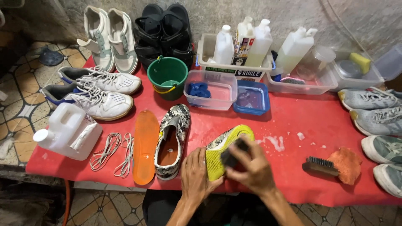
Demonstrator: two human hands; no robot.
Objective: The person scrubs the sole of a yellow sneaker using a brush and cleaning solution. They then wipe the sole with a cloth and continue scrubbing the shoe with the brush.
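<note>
Head view. Red mat (301, 121) crowded along its back and side edges; open room lies right of the hands, up to the brush (320, 165). Left hand (197, 173), fingers curled, steadies the patterned shoe (224, 146), turned yellow sole up near the front edge. Right hand (253, 167), fingers closed on a dark scrubber (233, 154), presses it against the sole. Matching shoe (171, 140) lies just beside.

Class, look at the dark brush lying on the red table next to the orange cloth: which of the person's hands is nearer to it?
Right. The right hand works on the yellow-soled shoe, left of the brush. The left hand steadies that shoe from its far side, further from the brush.
</note>
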